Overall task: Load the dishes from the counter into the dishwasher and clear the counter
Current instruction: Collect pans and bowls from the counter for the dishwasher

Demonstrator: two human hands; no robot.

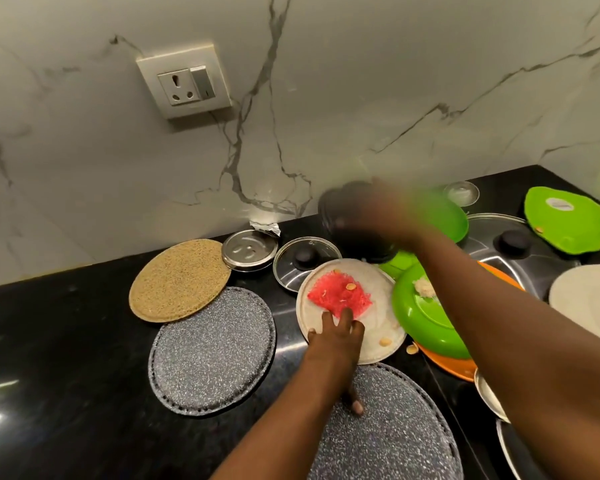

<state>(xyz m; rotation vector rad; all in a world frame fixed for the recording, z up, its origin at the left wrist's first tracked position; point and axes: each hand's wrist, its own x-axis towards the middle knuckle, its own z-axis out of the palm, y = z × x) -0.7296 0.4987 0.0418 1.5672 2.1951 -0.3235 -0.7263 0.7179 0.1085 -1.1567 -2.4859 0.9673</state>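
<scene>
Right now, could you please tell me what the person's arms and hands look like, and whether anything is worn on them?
Both forearms are bare as far as the picture shows: no sleeves, gloves, watch or bracelet. No rings show on the left hand, whose fingers and short nails are clear. The right hand is smeared by motion blur, so any ring or marking there cannot be made out.

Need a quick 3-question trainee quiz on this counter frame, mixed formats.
1. True or false: the left hand rests on the white plate holding the red mesh scrubber.
2. The small glass lid sits: A) on the tan round mat B) behind the white plate C) in the orange plate.
3. What does the blurred right hand carry?

Key: 1 true; 2 B; 3 a dark object, too blurred to identify.
</scene>
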